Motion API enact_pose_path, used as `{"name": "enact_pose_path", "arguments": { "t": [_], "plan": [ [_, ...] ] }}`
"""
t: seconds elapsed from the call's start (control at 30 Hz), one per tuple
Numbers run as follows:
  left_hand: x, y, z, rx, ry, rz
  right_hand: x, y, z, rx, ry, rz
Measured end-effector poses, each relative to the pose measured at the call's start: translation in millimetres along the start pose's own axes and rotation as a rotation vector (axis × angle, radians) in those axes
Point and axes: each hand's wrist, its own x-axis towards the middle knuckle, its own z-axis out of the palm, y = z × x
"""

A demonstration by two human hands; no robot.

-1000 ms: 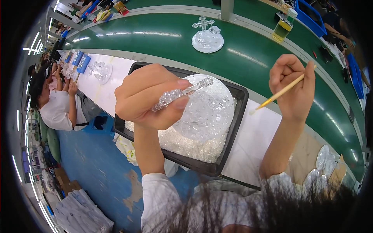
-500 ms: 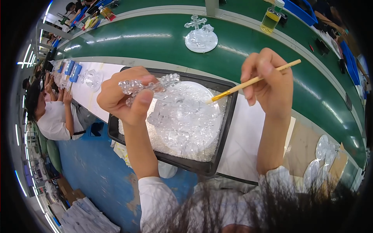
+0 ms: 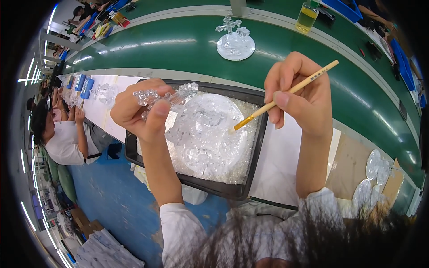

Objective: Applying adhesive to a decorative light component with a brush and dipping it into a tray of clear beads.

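- Can see long grn surface (image 3: 170, 58) across far side, w/ white worktop (image 3: 277, 156) on near side
- See blk tray (image 3: 237, 192) set on white worktop, holding sparkly granules (image 3: 234, 178)
- Find round ornament (image 3: 210, 134), clear w/ pale base, lying in tray on granules, approx ctr
- Pinching w/ R hand (image 3: 301, 89), thumb + fingers round wooden brush (image 3: 263, 110); tip pointing down-L at ornament's R side, can't tell if touching
- Grasping w/ L hand (image 3: 143, 109), clear cross (image 3: 190, 90) betw thumb & fingers, above ornament's upper-L edge
- See 2nd ornament (image 3: 235, 46) on grn surface beyond tray, upright cross incl
- Spot bottle (image 3: 307, 18) w/ yellow liq, top R, part cut off
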Motion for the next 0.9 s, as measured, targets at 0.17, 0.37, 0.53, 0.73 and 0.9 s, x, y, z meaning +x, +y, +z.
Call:
{"name": "enact_pose_path", "arguments": {
  "t": [0.17,0.37,0.53,0.73,0.9],
  "plan": [
    [1.9,1.6,0.2,-0.018,-0.003,0.007,1.3,2.3,2.4,-0.029,0.002,-0.008],
    [-1.6,2.3,-1.9,-0.041,0.026,-0.028,0.6,1.8,1.9,0.017,-0.054,0.04],
    [0.9,1.9,0.8,-0.018,-0.002,-0.025,2.8,4.7,3.1,-0.003,0.026,0.001],
    [-5.9,-3.6,-8.7,0.039,0.072,-0.116,2.1,4.7,2.3,0.016,-0.011,-0.014],
    [-11.3,-13.7,-15.5,-0.036,0.146,-0.224,2.2,3.3,-4.7,0.099,-0.038,-0.043]
  ]
}}
